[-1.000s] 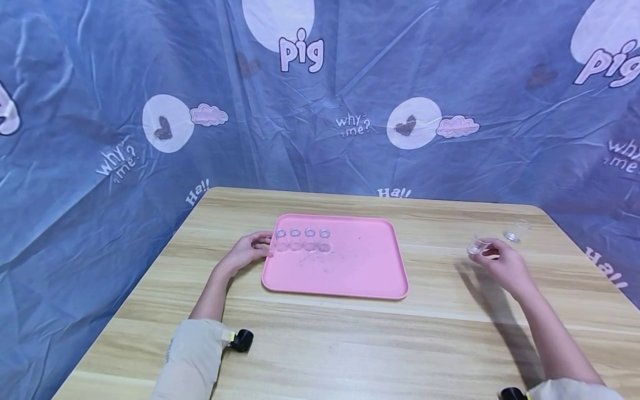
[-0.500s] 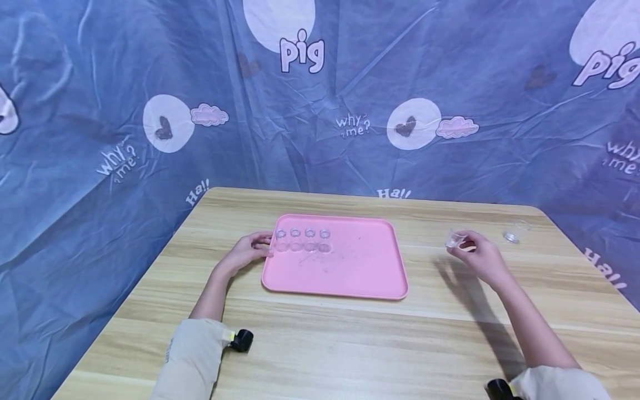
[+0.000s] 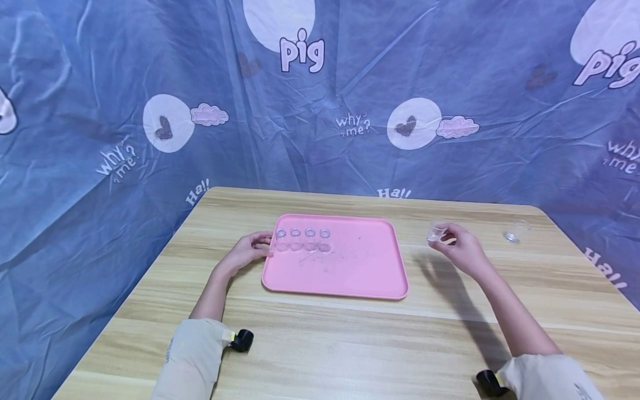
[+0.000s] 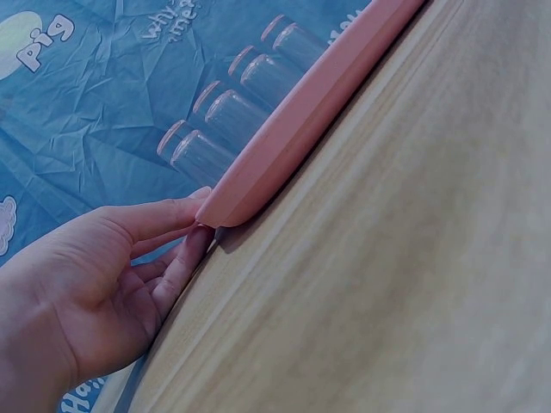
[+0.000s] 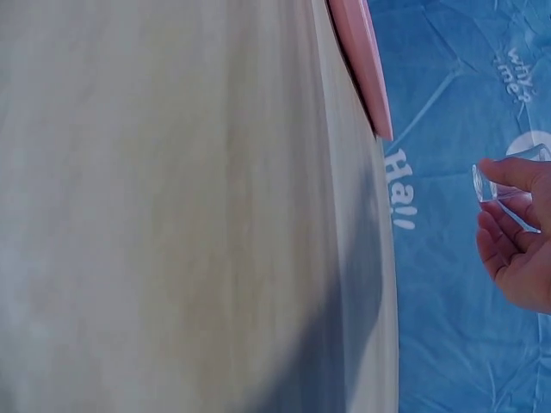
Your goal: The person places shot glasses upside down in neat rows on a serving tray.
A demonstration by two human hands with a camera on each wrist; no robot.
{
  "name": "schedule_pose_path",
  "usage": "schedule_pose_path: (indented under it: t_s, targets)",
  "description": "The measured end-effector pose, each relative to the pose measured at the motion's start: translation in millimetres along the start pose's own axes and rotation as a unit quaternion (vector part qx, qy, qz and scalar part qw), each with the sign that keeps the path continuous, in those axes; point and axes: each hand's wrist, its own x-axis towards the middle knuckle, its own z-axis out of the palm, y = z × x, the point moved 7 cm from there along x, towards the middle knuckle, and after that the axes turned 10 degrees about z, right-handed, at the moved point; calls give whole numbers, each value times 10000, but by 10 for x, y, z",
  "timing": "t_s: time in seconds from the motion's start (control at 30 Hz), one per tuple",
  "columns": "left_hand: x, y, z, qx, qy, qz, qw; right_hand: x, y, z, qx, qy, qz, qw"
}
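Observation:
A pink tray lies on the wooden table. Several small clear cups stand in rows at its far left corner; the left wrist view shows these clear cups behind the tray rim. My left hand rests at the tray's left edge, fingers touching the rim. My right hand is raised just right of the tray and pinches one small clear cup; the right wrist view shows that cup between thumb and fingers.
Another small clear cup stands near the table's far right corner. A blue printed cloth hangs behind and beside the table. Bare wood stretches between the tray and the near edge.
My right hand has carried the clear cup leftward from near the far right corner to just beside the tray's right edge. My left hand has stayed still.

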Motion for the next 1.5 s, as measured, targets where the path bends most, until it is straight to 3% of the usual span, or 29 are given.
schedule_pose_path:
  t_s: [0.1,0.43,0.7,0.77,0.93,1.13,1.5]
  targets:
    - [-18,45,9,79,-25,36,10000,31,-62,55,2,-72,-60,10000]
    - [69,-213,-37,49,44,100,9999,143,-254,194,21,-156,-265,9995]
    - [67,-227,-45,20,106,11,9999,218,-407,311,100,-266,-459,9985]
    - [44,-153,-28,-30,54,4,10000,237,-454,339,122,-286,-510,9982]
    - [45,-145,-30,-18,66,-31,10000,266,-569,414,218,-406,-601,9971]
    - [75,-225,-45,87,100,-32,9999,292,-683,532,282,-584,-671,9956]
    - [84,-234,-50,56,63,3,10000,338,-806,753,415,-854,-543,9940]
